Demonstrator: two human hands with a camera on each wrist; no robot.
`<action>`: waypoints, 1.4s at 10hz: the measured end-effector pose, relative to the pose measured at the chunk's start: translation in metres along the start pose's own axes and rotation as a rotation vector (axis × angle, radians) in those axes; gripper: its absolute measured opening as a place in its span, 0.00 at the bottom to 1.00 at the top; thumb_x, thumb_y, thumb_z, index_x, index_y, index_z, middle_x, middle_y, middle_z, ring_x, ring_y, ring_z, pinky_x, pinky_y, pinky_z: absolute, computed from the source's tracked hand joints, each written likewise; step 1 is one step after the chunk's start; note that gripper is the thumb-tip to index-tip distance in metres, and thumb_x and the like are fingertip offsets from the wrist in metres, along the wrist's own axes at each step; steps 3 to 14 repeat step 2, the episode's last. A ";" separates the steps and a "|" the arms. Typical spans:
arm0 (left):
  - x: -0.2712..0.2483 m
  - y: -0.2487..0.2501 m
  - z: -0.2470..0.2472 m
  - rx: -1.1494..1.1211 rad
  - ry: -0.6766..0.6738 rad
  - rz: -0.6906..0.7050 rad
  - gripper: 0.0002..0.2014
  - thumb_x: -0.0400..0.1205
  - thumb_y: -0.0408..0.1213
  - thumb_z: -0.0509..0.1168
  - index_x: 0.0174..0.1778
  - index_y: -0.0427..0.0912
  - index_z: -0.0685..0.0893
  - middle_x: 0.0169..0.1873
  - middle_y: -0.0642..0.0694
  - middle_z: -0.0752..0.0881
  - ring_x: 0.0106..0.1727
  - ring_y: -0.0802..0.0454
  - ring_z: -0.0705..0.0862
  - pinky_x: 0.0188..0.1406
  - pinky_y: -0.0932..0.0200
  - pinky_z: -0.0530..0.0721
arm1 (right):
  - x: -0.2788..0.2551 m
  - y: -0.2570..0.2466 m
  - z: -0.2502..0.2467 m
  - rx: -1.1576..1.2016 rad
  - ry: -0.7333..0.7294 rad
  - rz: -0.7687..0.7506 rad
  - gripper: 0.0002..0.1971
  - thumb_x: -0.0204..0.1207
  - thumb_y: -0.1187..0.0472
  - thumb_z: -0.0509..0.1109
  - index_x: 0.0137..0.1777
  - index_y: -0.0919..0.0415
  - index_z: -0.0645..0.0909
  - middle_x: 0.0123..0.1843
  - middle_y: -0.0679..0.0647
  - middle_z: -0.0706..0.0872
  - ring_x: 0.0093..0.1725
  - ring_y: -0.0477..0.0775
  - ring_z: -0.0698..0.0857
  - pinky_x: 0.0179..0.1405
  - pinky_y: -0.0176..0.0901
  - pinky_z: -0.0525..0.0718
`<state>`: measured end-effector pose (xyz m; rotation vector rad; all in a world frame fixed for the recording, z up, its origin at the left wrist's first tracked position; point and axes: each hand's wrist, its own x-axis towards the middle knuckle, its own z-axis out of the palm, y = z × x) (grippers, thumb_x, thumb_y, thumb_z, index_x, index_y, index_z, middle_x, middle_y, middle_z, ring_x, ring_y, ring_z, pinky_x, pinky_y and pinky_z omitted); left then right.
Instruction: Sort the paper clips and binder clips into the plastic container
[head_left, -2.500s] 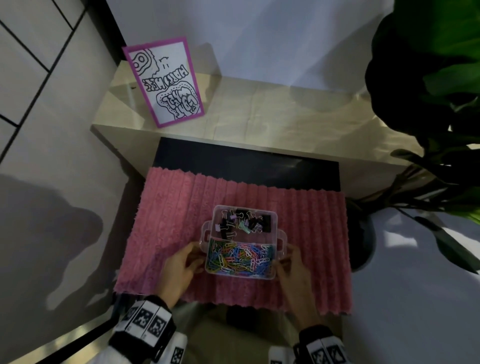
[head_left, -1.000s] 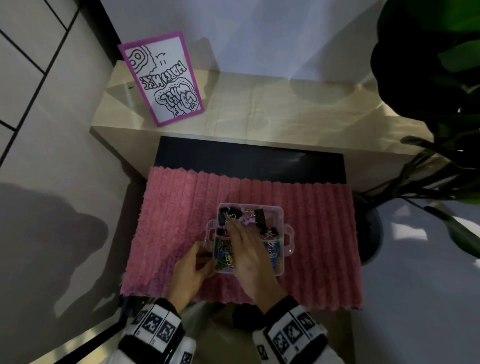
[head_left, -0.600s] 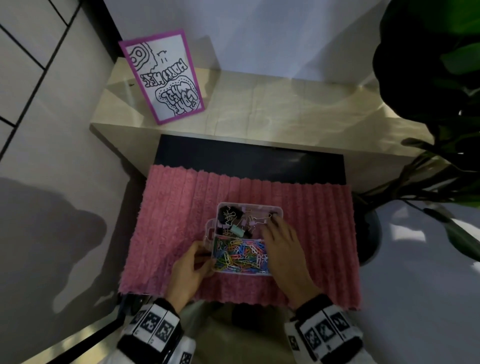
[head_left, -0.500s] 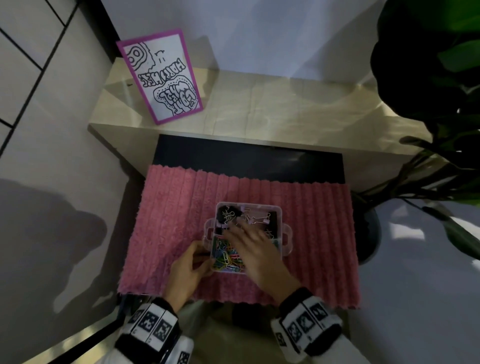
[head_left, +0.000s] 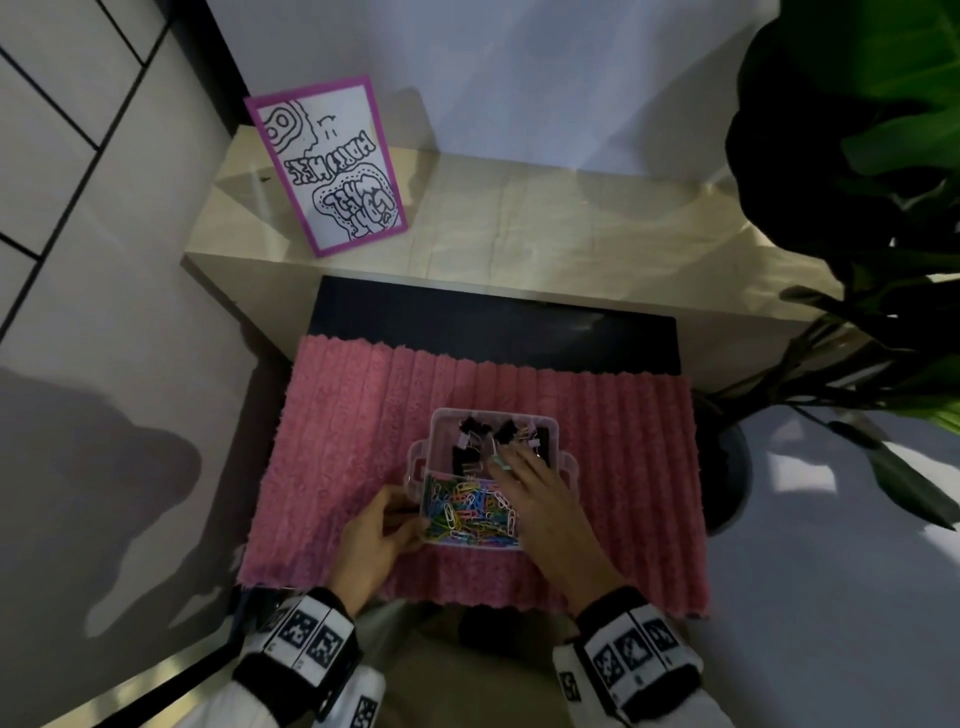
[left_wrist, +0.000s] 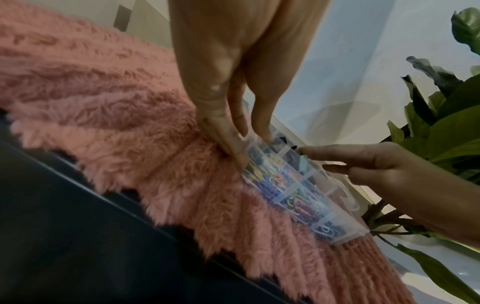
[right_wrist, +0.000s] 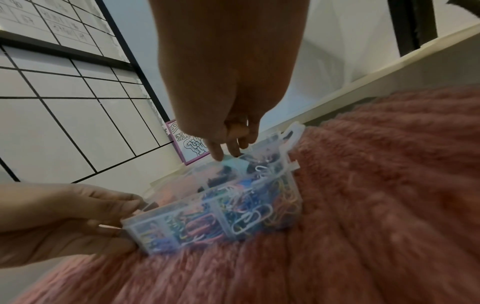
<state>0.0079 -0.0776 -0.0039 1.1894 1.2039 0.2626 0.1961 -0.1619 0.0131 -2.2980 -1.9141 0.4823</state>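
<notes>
A clear plastic container (head_left: 569, 464) sits on the pink mat. Its near compartment holds many coloured paper clips (head_left: 467, 514). The far compartment holds black binder clips (head_left: 470, 431). My left hand (head_left: 376, 538) pinches the container's near-left end, thumb on the rim and fingers below, as the right wrist view shows (right_wrist: 114, 214). My right hand (head_left: 519, 467) reaches over the container from the right with its fingers fairly straight. Its fingertips (right_wrist: 219, 157) touch a mint binder clip (right_wrist: 235, 163) at the divider, also seen in the left wrist view (left_wrist: 303, 163).
The fluffy pink mat (head_left: 363, 441) covers a black tabletop (head_left: 493, 332). Behind it runs a beige ledge (head_left: 545, 228) with a purple-framed card (head_left: 332, 166). A large potted plant (head_left: 857, 208) stands close on the right, its pot (head_left: 727, 467) beside the mat.
My right hand left the container's right end and swept back and forth over the compartments, ending at the mint clip. My left hand stayed on the left end.
</notes>
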 end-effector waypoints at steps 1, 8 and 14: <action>-0.001 0.002 -0.002 -0.025 -0.013 -0.034 0.08 0.77 0.28 0.66 0.50 0.39 0.79 0.50 0.44 0.84 0.51 0.49 0.86 0.41 0.66 0.88 | -0.013 0.004 0.001 0.111 0.048 0.072 0.43 0.56 0.80 0.74 0.75 0.61 0.69 0.75 0.57 0.75 0.77 0.53 0.68 0.72 0.52 0.70; -0.010 -0.004 -0.016 0.098 0.010 -0.020 0.06 0.79 0.29 0.64 0.47 0.45 0.80 0.47 0.49 0.85 0.47 0.54 0.85 0.38 0.67 0.87 | -0.048 0.009 0.000 0.380 0.027 0.219 0.33 0.77 0.75 0.56 0.81 0.56 0.55 0.82 0.52 0.61 0.82 0.49 0.57 0.82 0.51 0.61; -0.010 -0.004 -0.016 0.098 0.010 -0.020 0.06 0.79 0.29 0.64 0.47 0.45 0.80 0.47 0.49 0.85 0.47 0.54 0.85 0.38 0.67 0.87 | -0.048 0.009 0.000 0.380 0.027 0.219 0.33 0.77 0.75 0.56 0.81 0.56 0.55 0.82 0.52 0.61 0.82 0.49 0.57 0.82 0.51 0.61</action>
